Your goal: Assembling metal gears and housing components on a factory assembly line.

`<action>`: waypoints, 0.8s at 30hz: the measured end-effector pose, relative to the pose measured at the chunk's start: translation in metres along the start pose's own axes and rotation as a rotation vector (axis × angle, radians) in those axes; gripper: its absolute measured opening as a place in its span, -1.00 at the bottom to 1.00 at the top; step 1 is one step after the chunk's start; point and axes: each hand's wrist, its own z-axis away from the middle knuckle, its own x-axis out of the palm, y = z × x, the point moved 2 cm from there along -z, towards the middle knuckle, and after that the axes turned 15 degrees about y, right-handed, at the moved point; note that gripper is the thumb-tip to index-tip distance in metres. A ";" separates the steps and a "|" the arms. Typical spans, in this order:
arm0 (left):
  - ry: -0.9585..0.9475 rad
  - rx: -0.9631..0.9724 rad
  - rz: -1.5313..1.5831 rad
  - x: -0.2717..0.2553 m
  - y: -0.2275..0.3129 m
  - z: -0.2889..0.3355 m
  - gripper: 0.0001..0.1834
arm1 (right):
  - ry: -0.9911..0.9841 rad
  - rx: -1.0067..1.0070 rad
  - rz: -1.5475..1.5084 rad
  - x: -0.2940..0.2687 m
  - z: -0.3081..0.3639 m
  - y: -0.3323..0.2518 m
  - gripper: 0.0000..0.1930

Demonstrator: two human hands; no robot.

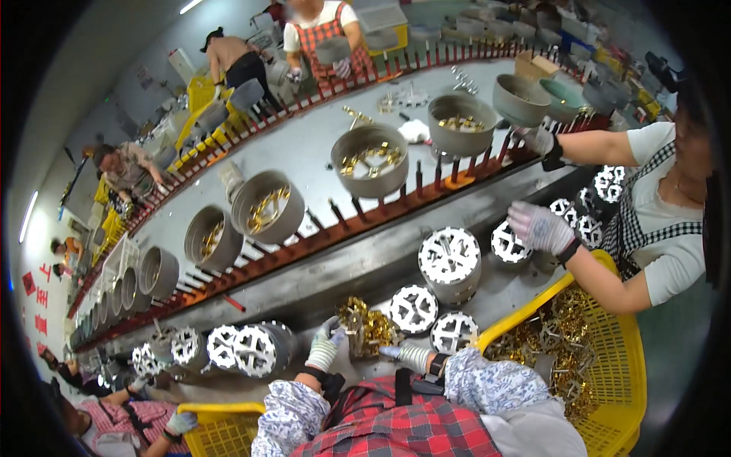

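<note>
A clump of shiny gold-coloured metal parts (367,327) stands on the near edge of the bench, straight ahead of me. My left hand (327,340), in a whitish glove with a striped cuff, closes on its left side. From the right my gloved right hand (411,354) grips its lower edge; some fingertips are hidden. Just right of the clump are stacks of round silver metal pieces with cross-shaped openings, among them one short stack (413,308) and a taller one (449,257). More such silver stacks (255,351) stand to the left of my left hand.
A yellow basket (620,365) heaped with gold parts sits at my right; another yellow basket (222,428) is at lower left. Beyond the bench, a conveyor edged with dark red pegs carries grey bowls (370,161) holding gold parts. A co-worker's gloved hand (542,227) reaches in from the right.
</note>
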 end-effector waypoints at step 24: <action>-0.624 0.071 0.232 -0.018 0.026 -0.015 -0.20 | 0.261 -0.280 -0.316 0.074 0.020 -0.016 -0.38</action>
